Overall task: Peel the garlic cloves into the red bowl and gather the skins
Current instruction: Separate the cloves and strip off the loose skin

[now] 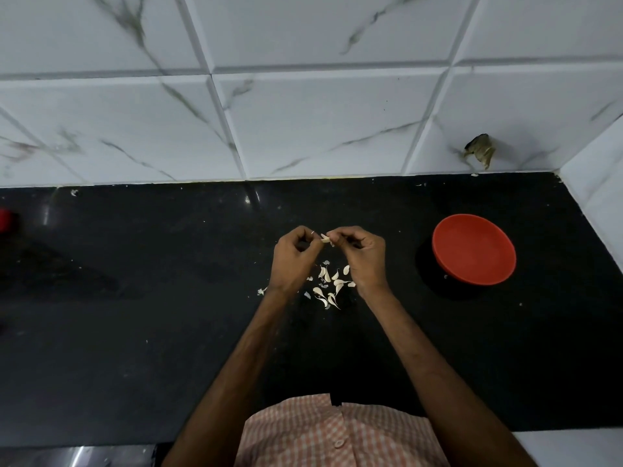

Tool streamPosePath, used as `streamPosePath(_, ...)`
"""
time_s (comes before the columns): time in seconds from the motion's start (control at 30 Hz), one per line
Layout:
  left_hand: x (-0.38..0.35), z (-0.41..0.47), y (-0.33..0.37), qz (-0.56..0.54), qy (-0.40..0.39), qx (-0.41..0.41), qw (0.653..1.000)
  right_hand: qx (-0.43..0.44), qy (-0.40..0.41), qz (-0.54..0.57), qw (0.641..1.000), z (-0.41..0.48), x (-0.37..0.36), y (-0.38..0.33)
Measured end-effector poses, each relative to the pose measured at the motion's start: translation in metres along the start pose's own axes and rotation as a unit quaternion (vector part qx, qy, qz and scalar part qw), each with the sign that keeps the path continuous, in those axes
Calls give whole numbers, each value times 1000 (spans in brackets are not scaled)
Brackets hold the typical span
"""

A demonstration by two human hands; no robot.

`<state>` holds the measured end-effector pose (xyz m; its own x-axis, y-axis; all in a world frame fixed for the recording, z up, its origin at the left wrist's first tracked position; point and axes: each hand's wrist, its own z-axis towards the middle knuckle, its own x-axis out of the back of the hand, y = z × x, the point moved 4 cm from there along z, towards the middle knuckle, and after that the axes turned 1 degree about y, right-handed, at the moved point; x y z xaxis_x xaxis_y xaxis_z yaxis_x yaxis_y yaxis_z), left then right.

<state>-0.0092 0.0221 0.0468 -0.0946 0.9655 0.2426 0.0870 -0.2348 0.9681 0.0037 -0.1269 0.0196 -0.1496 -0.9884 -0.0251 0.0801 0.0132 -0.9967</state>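
- Pinching one garlic clove [325,238] from both ends: left hand [293,261] and right hand [362,256], curled fingertips clamped on it.
- Held above the middle of the counter [168,298], long axis roughly along the back edge.
- Directly below, between the wrists: loose cloves and skins [332,286].
- Well apart, near the right back corner: red bowl [473,249].
- Wide bare stretch toward the left edge.

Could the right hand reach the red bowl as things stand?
Probably yes: only bare black countertop lies between the right hand and the round red bowl, though it and the left hand pinch a pale garlic clove.
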Motion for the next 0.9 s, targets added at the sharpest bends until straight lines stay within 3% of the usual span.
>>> streamPosePath(0.1, -1, -1, 2, -24, -8, -2, 1000, -13, 2, 18, 1000, 1, -1, -5)
streamPosePath(0.17, -4, -1, 3, -68, -9, 13, 998, -72, 2, 85, 994, -2, -4, -5)
streamPosePath(0.3, -13, -2, 6, -127, -19, 29, 991, -271, -3, 332, 904, -16, -21, 1)
streamPosePath(0.4, -16, -2, 1, -144, -20, 39, 989, -319, -6, 371, 872, -19, -30, 6)
streamPosePath(0.67, -2, -2, -2, -102, 37, -6, 994, -327, 4, 363, 873, -17, -31, 2)
streamPosePath(0.9, 0, -3, 11, 14, 32, -93, 995, -332, 29, 279, 901, -15, -20, 3)
